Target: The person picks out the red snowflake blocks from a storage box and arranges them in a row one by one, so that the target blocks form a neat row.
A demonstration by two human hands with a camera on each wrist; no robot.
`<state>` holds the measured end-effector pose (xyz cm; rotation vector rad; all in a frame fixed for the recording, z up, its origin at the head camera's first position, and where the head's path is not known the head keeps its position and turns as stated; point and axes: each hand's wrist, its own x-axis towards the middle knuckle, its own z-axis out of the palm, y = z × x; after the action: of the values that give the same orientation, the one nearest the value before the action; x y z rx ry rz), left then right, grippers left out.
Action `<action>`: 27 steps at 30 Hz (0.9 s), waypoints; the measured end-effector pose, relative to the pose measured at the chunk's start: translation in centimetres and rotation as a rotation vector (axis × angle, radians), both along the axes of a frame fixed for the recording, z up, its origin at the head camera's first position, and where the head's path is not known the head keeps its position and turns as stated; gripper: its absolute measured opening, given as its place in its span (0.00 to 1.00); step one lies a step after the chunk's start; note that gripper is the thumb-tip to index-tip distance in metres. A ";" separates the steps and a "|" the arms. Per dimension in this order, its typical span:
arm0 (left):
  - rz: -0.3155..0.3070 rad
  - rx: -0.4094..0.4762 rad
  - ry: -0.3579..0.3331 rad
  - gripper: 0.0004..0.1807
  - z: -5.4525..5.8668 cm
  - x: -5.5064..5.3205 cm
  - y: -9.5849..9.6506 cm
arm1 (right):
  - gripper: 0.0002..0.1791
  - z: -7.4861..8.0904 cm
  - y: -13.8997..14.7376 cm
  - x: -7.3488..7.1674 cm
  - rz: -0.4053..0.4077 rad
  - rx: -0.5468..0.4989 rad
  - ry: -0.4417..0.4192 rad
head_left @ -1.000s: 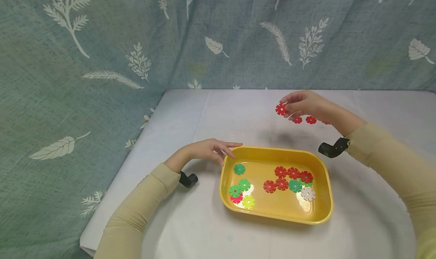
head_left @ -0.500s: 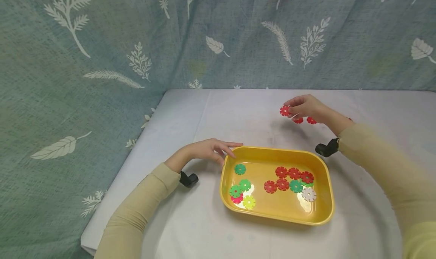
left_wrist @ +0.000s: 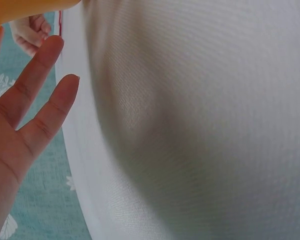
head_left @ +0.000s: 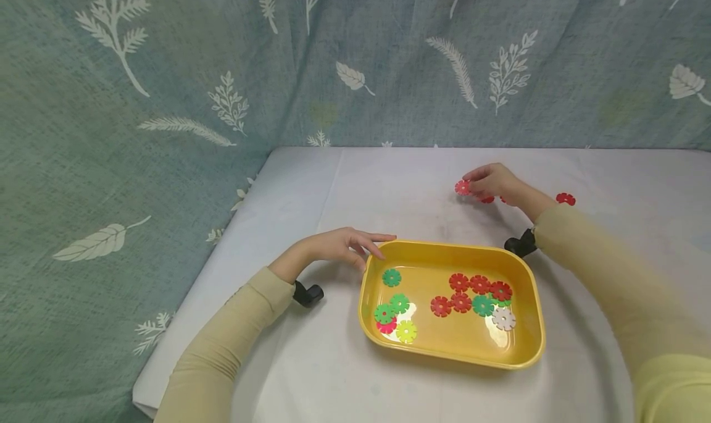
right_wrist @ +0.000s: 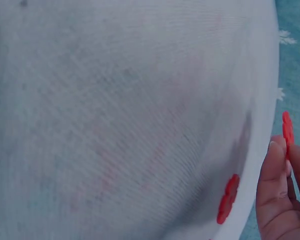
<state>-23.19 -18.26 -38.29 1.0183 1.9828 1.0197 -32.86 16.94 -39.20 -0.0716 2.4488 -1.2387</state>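
My right hand [head_left: 496, 183] pinches a red notched plastic disc [head_left: 462, 188] between thumb and fingertips, low over the back of the white table. In the right wrist view the pinched red disc [right_wrist: 288, 131] stands on edge in my fingers. Another red disc [right_wrist: 228, 199] lies on the cloth close by. Under and beside that hand, a partly covered red disc [head_left: 487, 199] shows. My left hand [head_left: 343, 245] rests with spread, fairly straight fingers at the back left corner of a yellow tray [head_left: 439, 244]. The left wrist view shows those fingers [left_wrist: 47, 117] extended by the tray.
Inside the tray lie several notched discs: red discs [head_left: 441, 306], green discs [head_left: 391, 278], a yellow disc [head_left: 406, 331] and a white disc [head_left: 503, 318]. One red disc [head_left: 565, 199] is on the table beyond my right forearm. A leaf-patterned curtain [head_left: 389, 71] hangs behind.
My right hand has lowered toward the table with the red disc, its forearm swinging left and uncovering a red disc on the right. The left hand and tray stay put.
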 end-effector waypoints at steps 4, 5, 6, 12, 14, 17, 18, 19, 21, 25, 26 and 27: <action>-0.005 -0.005 0.013 0.21 0.1 0.1 0.0 | 0.19 -0.4 -0.4 -0.1 0.009 0.010 -0.006; -0.008 -0.005 0.015 0.22 0.1 0.1 0.0 | 0.19 -0.4 -0.4 -0.1 0.011 0.017 -0.008; -0.010 -0.005 0.018 0.22 0.1 0.1 0.0 | 0.19 -0.5 -0.4 -0.1 0.015 0.017 -0.010; -0.011 -0.007 0.011 0.23 0.1 0.0 0.0 | 0.20 -0.7 -0.7 0.0 0.041 0.068 -0.001; -0.011 -0.007 0.006 0.23 0.1 0.0 0.0 | 0.21 -0.7 -0.7 0.1 0.056 0.096 0.010; -0.011 -0.005 0.004 0.23 0.1 -0.1 -0.1 | 0.21 -0.7 -0.7 0.2 0.074 0.111 0.026; -0.010 -0.005 0.005 0.23 0.1 0.0 -0.1 | 0.21 -0.7 -0.8 0.2 0.075 0.115 0.030; -0.011 -0.006 0.008 0.23 0.1 0.0 -0.1 | 0.21 -0.6 -0.8 0.3 0.078 0.115 0.032; -0.010 -0.007 0.010 0.23 0.1 0.0 -0.1 | 0.21 -0.6 -0.7 0.3 0.081 0.118 0.035; -0.008 -0.014 0.018 0.23 0.2 0.1 -0.1 | 0.23 -0.4 -0.6 0.4 0.067 0.125 0.041; -0.006 -0.016 0.018 0.23 0.2 0.1 0.0 | 0.23 -0.4 -0.5 0.4 0.061 0.128 0.045; -0.006 -0.019 0.020 0.23 0.2 0.1 0.0 | 0.23 -0.4 -0.5 0.4 0.056 0.129 0.049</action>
<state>-23.09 -18.29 -38.10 1.0275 2.0010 0.9898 -32.47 16.45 -39.57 -0.1350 2.5444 -1.0657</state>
